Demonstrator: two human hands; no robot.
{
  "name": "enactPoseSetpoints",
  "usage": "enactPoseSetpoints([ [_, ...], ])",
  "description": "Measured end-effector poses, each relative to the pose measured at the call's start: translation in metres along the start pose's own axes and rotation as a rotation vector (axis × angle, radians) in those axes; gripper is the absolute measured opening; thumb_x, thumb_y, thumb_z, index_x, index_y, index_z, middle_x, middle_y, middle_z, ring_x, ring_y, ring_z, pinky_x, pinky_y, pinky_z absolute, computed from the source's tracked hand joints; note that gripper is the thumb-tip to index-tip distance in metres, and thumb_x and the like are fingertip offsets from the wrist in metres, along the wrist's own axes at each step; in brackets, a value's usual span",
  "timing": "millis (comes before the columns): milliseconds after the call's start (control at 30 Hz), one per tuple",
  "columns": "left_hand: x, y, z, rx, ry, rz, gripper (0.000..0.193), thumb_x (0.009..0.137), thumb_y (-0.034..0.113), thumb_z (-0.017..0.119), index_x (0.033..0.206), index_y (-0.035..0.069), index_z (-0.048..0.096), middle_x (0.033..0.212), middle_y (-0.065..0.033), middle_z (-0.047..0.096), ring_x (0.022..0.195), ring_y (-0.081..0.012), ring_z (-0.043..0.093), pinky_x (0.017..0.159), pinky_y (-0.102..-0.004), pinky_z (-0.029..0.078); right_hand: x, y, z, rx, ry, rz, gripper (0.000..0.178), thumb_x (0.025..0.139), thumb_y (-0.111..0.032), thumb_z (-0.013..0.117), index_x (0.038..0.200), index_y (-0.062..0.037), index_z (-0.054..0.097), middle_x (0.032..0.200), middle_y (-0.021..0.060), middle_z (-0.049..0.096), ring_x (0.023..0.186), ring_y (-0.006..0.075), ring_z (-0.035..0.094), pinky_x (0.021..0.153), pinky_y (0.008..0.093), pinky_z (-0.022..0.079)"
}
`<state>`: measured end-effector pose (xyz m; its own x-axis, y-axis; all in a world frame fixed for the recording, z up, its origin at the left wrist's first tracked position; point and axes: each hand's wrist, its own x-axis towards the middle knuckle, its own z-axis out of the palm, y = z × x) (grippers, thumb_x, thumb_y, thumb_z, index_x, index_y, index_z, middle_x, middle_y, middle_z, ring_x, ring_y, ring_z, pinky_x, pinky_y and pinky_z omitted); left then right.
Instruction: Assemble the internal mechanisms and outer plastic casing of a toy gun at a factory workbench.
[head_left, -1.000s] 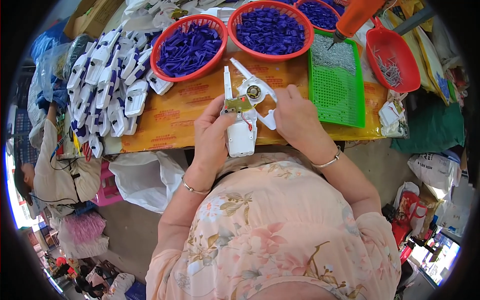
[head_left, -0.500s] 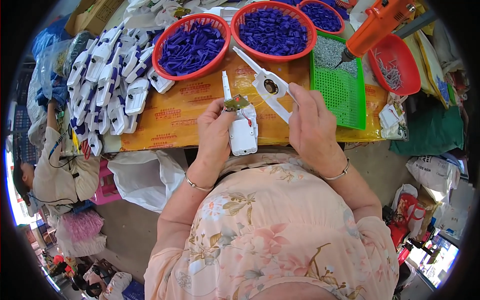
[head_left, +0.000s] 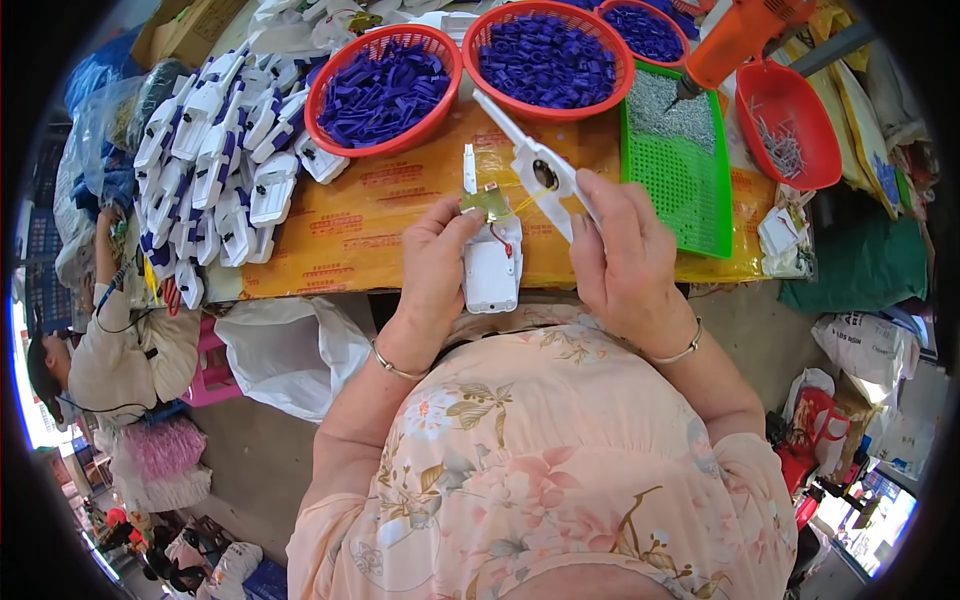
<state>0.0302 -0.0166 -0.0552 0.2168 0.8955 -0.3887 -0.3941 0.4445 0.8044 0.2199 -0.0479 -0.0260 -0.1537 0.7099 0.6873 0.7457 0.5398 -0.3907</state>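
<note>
Between finger and thumb, my left hand [head_left: 437, 258] grips a white plastic housing half [head_left: 491, 285] near the table's front edge. A small green circuit board [head_left: 484, 203] lies over its upper part under my thumb, and a red wire [head_left: 506, 243] curls below the board. My right hand [head_left: 633, 255] is closed on the matching white cover [head_left: 548, 178], tilted, with a long narrow arm and a round dark speaker-like part inside. Thin yellow wires [head_left: 524, 203] run from the board to this cover. The two halves are apart.
Red baskets of purple plastic pieces [head_left: 385, 95] stand at the back. A green tray [head_left: 680, 205] holds small screws, with an orange electric screwdriver [head_left: 735, 50] hanging over it. Finished-looking white and purple units [head_left: 215, 150] pile up left. Another person [head_left: 130, 345] sits at far left.
The white cover in my right hand has turned more edge-on. My left hand has shifted slightly right with the housing, and the circuit board now lies flatter, facing up. The screwdriver has swung a little.
</note>
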Motion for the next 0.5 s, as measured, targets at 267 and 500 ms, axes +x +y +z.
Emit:
enactPoseSetpoints([
  [267,-0.01,0.006,0.003,0.102,-0.214,-0.15,0.025,0.085,0.003,0.053,0.107,-0.005,0.061,0.091,-0.0111,0.068,0.073,-0.016,0.067,0.065,-0.0285,0.056,0.005,0.018,0.014,-0.205,-0.228,0.121,0.039,0.078,-0.002,0.063,0.115,-0.0013,0.052,0.085,0.013,0.054,0.066,0.0287,0.055,0.056,0.0357,0.046],
  [500,-0.01,0.003,0.006,0.057,-0.199,-0.161,0.025,0.086,0.004,0.054,0.109,-0.004,0.06,0.091,-0.0098,0.067,0.072,-0.0142,0.066,0.063,-0.0261,0.055,0.003,0.009,0.01,-0.135,-0.161,0.026,0.028,0.073,-0.005,0.063,0.1,-0.0036,0.058,0.089,0.0112,0.054,0.088,0.0297,0.053,0.074,0.0416,0.043],
])
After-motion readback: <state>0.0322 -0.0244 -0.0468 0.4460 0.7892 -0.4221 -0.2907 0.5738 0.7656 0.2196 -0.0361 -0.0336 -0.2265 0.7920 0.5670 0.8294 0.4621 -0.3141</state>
